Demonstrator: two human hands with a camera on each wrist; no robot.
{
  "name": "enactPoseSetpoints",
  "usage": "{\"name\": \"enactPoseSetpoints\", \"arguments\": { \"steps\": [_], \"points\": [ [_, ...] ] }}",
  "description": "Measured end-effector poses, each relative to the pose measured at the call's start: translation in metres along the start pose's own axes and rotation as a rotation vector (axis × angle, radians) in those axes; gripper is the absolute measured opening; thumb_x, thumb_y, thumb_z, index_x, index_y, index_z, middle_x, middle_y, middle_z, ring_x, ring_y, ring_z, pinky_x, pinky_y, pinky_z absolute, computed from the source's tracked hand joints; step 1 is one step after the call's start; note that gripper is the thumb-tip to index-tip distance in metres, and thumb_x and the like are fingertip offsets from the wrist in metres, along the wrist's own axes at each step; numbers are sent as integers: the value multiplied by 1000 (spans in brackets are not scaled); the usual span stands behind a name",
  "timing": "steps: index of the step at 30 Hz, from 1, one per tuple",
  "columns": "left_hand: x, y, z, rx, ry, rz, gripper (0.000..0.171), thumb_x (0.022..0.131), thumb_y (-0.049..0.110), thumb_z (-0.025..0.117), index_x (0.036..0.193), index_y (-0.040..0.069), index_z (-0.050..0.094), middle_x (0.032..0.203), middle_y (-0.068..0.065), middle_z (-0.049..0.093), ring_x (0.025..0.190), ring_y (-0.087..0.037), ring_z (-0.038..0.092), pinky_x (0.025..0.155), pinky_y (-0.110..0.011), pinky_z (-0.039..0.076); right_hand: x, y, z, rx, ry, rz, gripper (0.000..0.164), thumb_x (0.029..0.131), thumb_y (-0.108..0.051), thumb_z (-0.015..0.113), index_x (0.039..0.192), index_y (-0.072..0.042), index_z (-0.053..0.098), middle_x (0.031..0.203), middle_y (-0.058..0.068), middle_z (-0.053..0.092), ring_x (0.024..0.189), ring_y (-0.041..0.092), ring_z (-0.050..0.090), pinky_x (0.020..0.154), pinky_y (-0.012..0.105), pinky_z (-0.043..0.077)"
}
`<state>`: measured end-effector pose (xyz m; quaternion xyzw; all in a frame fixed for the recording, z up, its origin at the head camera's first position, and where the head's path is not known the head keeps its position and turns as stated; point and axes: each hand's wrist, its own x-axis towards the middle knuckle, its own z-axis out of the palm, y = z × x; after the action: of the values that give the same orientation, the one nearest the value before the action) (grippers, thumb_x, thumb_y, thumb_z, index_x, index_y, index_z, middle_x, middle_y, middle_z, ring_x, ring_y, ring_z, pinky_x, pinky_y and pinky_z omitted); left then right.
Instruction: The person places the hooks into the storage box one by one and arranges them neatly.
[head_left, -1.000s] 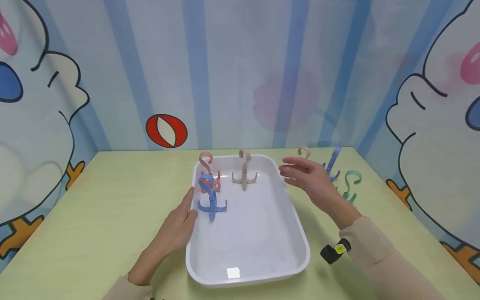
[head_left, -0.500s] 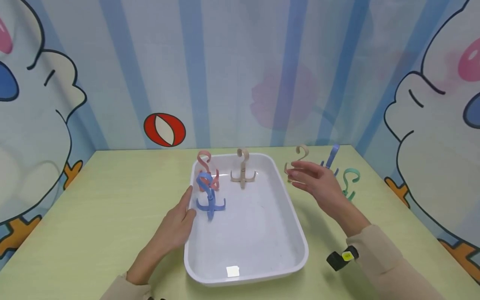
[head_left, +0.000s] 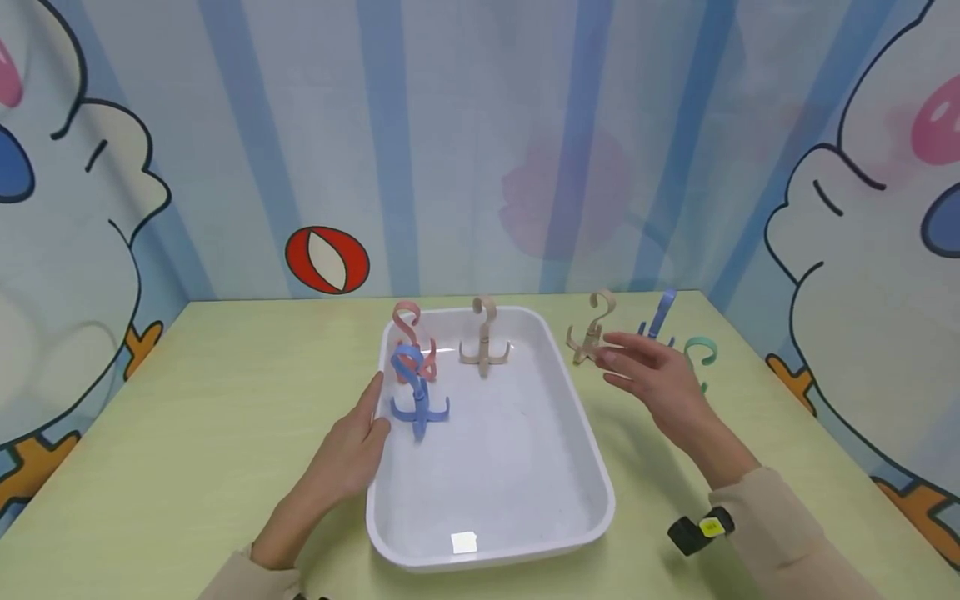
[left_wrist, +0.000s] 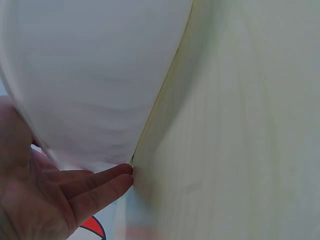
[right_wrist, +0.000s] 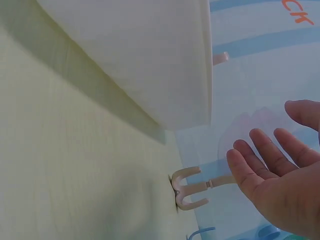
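My left hand (head_left: 348,454) grips the left side of a white plastic tray (head_left: 491,565), thumb at the rim and fingers along the outer wall (left_wrist: 95,95). Right of the tray, my right hand (head_left: 652,379) is held with fingers spread and nothing in them. Its fingertips are right beside a beige multi-prong hanging hook (head_left: 587,343), which stands on the table; the right wrist view also has this beige hook (right_wrist: 187,189). Inside the tray stand a pink hook (head_left: 429,360), a blue hook (head_left: 420,404) and another beige hook (head_left: 484,350).
Behind my right hand stand a blue hook (head_left: 660,315) and a green hook (head_left: 702,346), both partly hidden by it. The pale green table (head_left: 247,417) meets a striped backdrop (head_left: 472,167) at the back, with cartoon figures printed on the sides.
My right hand has drawn back to the right and slightly down from beside the tray's far right rim, uncovering the beige hook on the table. The left hand stays at the tray.
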<state>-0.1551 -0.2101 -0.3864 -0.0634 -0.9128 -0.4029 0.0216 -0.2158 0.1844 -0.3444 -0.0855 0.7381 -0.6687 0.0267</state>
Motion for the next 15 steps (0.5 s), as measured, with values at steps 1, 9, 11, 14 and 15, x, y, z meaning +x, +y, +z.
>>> {"name": "enactPoseSetpoints", "arguments": {
  "steps": [1, 9, 11, 14, 15],
  "points": [
    [0, 0, 0, 0, 1, 0, 66, 108, 17, 37, 169, 2, 15, 168, -27, 34, 136, -45, 58, 105, -56, 55, -1, 1, -2, -3, 5, 4, 54, 105, -25, 67, 150, 0, 52, 118, -13, 75, 113, 2, 71, 99, 25, 59],
    [-1, 1, -1, 5, 3, 4, 67, 108, 17, 37, 169, 2, 15, 168, -26, 33, 139, -46, 55, 109, -58, 52, -6, 5, -15, -63, 53, 21, 61, 105, -30, 67, 154, 1, 48, 115, -19, 72, 111, -1, 70, 97, 22, 58],
    [-1, 1, -1, 5, 5, 5, 67, 108, 17, 37, 169, 2, 15, 168, -27, 34, 138, -45, 57, 108, -57, 53, -8, 6, -18, -68, 60, 19, 63, 104, -30, 68, 154, 1, 48, 116, -18, 72, 111, -1, 70, 98, 23, 58],
    [-1, 1, 0, 4, 7, 9, 67, 108, 17, 38, 169, 2, 16, 167, -28, 35, 132, -43, 61, 105, -57, 55, -10, 9, -23, -56, 69, 15, 62, 103, -30, 70, 154, 0, 49, 118, -16, 73, 111, -1, 70, 100, 25, 58],
    [-1, 1, 0, 5, 8, 8, 67, 108, 17, 38, 169, 2, 16, 167, -28, 36, 131, -43, 61, 105, -56, 54, -11, 10, -24, -54, 73, 15, 61, 103, -29, 70, 153, -1, 50, 118, -17, 73, 111, -1, 71, 100, 25, 58]
  ]
}}
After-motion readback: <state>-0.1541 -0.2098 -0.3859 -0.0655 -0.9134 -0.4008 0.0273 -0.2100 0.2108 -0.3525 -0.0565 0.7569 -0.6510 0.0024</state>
